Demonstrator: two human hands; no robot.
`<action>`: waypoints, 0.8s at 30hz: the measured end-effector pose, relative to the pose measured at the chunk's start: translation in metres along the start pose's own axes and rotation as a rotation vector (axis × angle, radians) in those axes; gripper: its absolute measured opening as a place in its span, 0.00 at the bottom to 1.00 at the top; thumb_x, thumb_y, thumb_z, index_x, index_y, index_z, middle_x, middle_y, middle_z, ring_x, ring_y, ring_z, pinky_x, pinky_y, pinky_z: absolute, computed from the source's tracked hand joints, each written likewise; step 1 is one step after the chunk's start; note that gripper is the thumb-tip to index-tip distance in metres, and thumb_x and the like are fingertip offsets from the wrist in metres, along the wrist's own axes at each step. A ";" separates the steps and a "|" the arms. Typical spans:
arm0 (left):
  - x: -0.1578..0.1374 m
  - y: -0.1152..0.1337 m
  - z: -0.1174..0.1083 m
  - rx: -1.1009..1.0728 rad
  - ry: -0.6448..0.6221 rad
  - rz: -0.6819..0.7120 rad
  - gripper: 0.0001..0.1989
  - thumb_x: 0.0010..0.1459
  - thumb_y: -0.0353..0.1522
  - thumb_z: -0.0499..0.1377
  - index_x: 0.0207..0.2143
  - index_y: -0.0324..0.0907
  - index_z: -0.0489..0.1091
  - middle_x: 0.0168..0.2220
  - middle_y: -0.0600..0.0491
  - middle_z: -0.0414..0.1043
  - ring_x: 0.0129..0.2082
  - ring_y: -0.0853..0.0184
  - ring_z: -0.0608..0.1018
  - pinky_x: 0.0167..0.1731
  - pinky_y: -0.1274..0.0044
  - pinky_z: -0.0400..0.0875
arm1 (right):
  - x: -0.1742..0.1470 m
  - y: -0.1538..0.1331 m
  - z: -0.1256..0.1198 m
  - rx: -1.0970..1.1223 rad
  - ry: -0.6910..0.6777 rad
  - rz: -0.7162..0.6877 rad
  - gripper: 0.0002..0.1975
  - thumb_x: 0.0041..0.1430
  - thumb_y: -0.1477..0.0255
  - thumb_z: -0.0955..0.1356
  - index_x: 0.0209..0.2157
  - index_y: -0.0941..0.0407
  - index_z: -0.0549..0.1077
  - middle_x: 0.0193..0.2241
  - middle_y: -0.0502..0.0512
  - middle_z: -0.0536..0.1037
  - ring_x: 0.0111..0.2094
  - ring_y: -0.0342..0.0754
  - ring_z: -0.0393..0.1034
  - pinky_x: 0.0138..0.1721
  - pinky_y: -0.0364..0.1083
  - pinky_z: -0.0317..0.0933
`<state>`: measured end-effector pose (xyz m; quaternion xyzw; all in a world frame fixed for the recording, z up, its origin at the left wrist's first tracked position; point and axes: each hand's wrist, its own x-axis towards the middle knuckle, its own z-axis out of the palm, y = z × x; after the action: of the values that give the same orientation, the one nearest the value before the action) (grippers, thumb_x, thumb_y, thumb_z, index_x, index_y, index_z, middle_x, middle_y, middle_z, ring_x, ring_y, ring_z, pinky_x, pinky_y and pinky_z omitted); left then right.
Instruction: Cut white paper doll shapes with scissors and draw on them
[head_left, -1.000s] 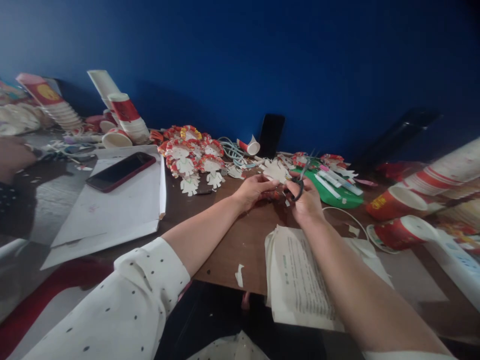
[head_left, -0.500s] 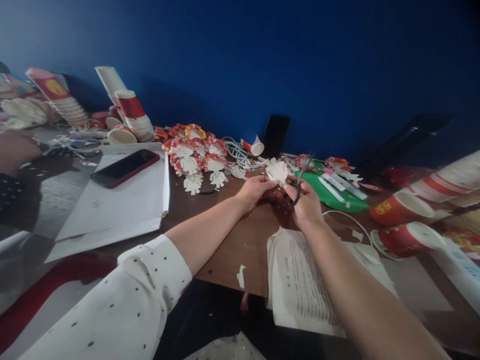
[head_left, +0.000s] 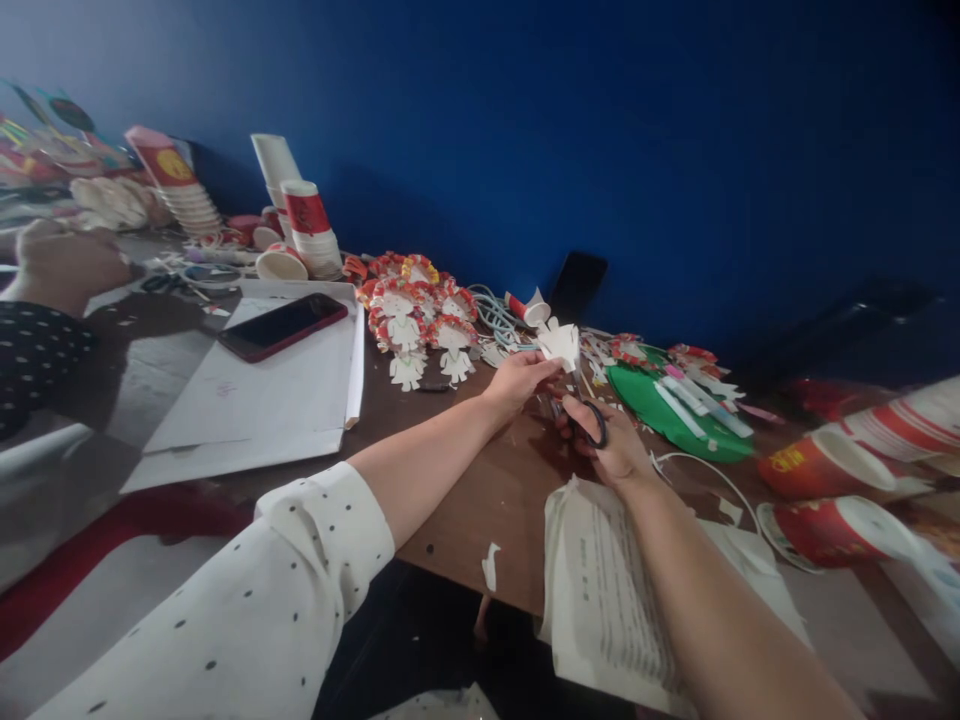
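Over the middle of the desk, my left hand [head_left: 519,382] is closed, pinching a white paper cutout [head_left: 558,342] by its lower left edge. My right hand [head_left: 616,448] grips scissors [head_left: 598,428] by their black handles. Their blades point upward at the cutout's lower right edge; whether they touch the paper is hard to tell. Left of my hands lies a pile of paper dolls [head_left: 405,325] with white bodies and red frilled heads. Small white scraps are scattered around my hands.
A phone [head_left: 285,325] rests on a white box [head_left: 247,400] at left, near another person's hand [head_left: 71,262]. Stacked paper cups [head_left: 309,225] stand behind. Markers lie on a green sheet [head_left: 649,400] at right. A paper packet [head_left: 600,590] sits at the desk's front edge.
My right hand has lowered, and the scissors have swung from beside the cutout to its lower right edge. My left hand still holds the cutout. The view has shifted left.
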<state>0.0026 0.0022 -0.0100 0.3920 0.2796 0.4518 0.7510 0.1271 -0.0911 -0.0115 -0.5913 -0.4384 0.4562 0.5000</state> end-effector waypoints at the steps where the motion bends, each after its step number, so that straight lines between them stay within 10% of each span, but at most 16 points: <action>1: 0.000 0.000 0.000 -0.006 -0.002 -0.002 0.13 0.53 0.30 0.66 0.23 0.37 0.64 0.21 0.56 0.70 0.21 0.75 0.72 0.29 0.79 0.67 | 0.000 0.000 0.000 -0.001 0.005 -0.008 0.21 0.45 0.53 0.75 0.32 0.57 0.77 0.24 0.52 0.75 0.24 0.43 0.66 0.16 0.38 0.46; 24: -0.004 0.004 0.002 -0.018 -0.019 -0.047 0.09 0.53 0.28 0.65 0.25 0.35 0.67 0.23 0.54 0.72 0.25 0.73 0.76 0.33 0.78 0.70 | 0.001 0.001 -0.005 -0.158 0.041 -0.082 0.20 0.47 0.51 0.73 0.24 0.55 0.76 0.19 0.49 0.72 0.19 0.42 0.60 0.17 0.42 0.50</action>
<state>0.0005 -0.0004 -0.0049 0.3830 0.2773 0.4329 0.7675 0.1321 -0.0909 -0.0125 -0.6197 -0.4867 0.3870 0.4788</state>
